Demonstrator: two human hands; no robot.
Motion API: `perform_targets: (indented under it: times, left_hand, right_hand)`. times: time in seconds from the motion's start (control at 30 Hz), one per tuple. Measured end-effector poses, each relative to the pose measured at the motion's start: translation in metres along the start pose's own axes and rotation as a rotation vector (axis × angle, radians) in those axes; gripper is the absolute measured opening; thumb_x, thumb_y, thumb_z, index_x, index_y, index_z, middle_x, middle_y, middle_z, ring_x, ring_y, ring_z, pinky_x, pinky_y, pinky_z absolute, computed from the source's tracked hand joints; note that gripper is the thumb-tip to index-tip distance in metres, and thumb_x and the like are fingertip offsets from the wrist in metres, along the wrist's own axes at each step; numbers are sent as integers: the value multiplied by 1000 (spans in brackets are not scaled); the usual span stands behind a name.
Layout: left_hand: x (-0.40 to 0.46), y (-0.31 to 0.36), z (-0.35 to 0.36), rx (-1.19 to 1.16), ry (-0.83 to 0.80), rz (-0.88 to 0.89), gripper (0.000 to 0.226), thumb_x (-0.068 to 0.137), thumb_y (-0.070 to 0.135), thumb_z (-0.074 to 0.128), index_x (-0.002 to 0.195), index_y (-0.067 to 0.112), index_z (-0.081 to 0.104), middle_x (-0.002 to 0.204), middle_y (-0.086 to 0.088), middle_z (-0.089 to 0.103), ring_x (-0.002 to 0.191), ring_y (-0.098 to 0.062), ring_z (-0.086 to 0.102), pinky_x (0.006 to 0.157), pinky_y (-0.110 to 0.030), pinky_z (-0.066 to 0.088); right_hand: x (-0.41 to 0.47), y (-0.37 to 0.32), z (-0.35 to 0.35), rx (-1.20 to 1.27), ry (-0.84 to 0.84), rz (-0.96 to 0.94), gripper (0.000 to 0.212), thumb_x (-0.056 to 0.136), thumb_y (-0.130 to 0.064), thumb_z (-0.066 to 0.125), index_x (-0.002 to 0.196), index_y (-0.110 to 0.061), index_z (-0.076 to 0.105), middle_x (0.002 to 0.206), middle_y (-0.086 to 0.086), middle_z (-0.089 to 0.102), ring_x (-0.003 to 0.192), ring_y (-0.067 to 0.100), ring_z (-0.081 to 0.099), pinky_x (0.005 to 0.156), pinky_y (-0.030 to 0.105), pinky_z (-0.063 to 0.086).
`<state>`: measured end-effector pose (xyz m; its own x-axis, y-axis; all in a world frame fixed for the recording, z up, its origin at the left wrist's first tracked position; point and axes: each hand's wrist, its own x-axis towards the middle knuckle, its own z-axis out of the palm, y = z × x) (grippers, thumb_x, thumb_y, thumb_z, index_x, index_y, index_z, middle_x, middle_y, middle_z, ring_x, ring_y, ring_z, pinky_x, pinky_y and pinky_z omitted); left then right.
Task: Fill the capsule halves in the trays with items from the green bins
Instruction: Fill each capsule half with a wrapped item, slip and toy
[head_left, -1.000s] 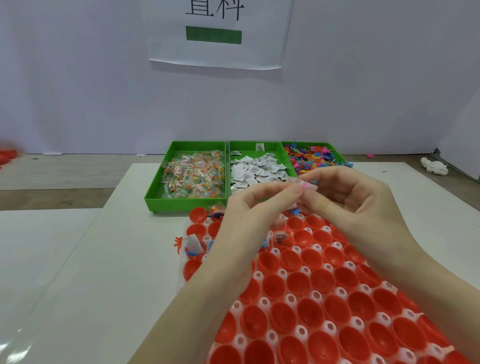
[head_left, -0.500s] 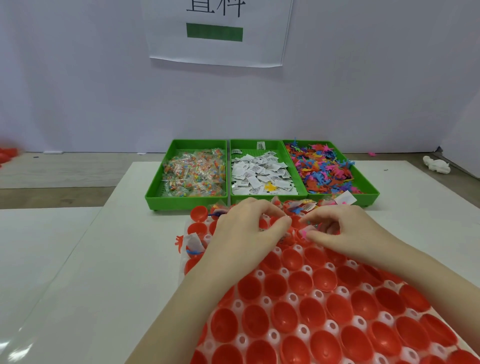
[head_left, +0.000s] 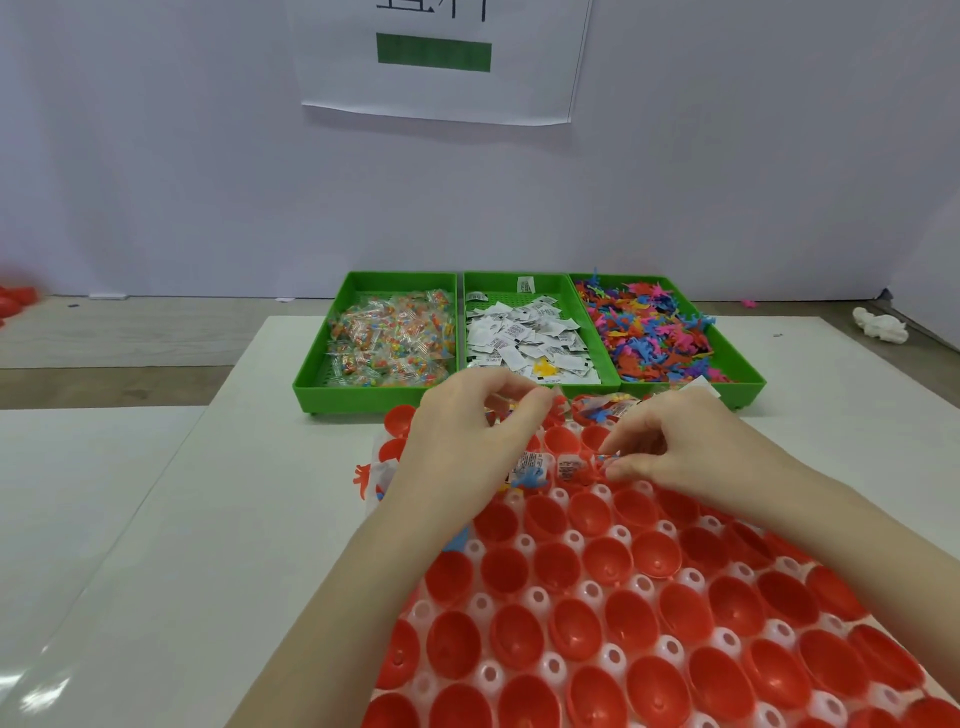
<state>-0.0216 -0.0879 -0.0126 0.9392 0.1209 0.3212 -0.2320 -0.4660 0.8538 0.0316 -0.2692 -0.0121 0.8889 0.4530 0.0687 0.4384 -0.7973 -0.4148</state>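
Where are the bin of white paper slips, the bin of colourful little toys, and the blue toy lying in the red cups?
Middle green bin (head_left: 496, 285): head view, bare far wall.
Right green bin (head_left: 748, 378): head view, near right rim.
Blue toy figure (head_left: 530, 477): head view, its body, between the hands.

bright green bins: one of clear packets speckled orange and yellow, one of white slips printed black, one of pink, blue and orange figures. red capsule halves in a white tray.

White wall, white table
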Motion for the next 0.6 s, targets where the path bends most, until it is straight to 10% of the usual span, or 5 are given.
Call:
perform_targets:
  times: [0.33,0.5,0.6]
  left_hand:
    - [20,-23,-44,-85,268,-72,8,84,23,63,78,24,68,71,12,64,66,5,57,61,-5,42]
    - [53,-70,-73,120,268,-236,20,89,24,59,104,14,67,104,-4,68,95,-15,59,85,-28,44]
    - [72,-91,-74,397,120,-282,37,92,33,52,123,14,59,129,-9,58,119,-26,51,96,-35,38]
  right_hand:
    - [-3,4,-7,42,26,-2,29,56,-42,82,81,-30,73,71,-12,69,65,-1,60,62,16,48]
    - [-1,15,-36,172,245,21,34,50,-67,64,63,-36,70,63,-18,67,58,1,58,54,16,46]
    - [16,40,-50,246,415,87,23,68,-47,72,60,-27,70,54,-15,64,52,-2,55,49,7,39]
